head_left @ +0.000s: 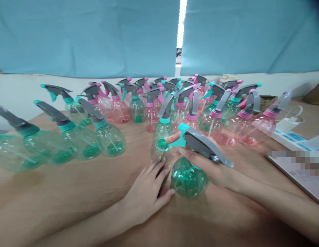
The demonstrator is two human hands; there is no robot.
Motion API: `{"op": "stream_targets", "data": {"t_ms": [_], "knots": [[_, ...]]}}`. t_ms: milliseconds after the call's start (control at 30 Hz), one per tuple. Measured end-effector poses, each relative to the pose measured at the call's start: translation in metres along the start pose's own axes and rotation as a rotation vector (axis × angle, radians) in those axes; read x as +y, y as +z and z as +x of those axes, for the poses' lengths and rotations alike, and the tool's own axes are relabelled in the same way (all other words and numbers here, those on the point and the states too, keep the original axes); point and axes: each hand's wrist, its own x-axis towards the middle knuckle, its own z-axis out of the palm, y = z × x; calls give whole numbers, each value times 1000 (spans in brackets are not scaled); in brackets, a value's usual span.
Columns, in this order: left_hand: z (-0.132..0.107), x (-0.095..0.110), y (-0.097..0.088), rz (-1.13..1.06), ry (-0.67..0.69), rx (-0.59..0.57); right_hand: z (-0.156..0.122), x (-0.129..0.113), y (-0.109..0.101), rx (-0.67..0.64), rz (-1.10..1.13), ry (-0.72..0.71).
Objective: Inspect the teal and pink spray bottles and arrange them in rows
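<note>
My right hand [207, 166] grips a green spray bottle [189, 180] by the neck, just under its grey and teal sprayer head [200, 142]. One finger points out along the teal trigger. The bottle leans, and its base is turned partly toward me. Beside it, my left hand [151, 187] lies on the brown table with fingers stretched and slightly apart, the thumb close to the bottle's lower side. Just behind stands another green spray bottle [164, 135], upright.
Green spray bottles [109, 140] line the left side. Several pink ones [217, 120] stand at the back and right. A white power strip [290, 137] and a flat, partly blurred item [300, 171] lie at the right. A blue curtain [84, 37] hangs behind.
</note>
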Motion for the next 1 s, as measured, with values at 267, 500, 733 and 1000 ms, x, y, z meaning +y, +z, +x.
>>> {"op": "stream_targets", "data": {"t_ms": [267,500,733,1000], "knots": [[0,-1,1,-25,-13,-4,1,1,1,19,-38,6],[0,1,1,-22,-12,-10,-1,4,-2,6,-46,16],[1,0,2,-6,-10,-25,-1,6,1,67,-34,14],[0,-1,3,-7,-3,-15,0,6,1,17,-5,-18]]}}
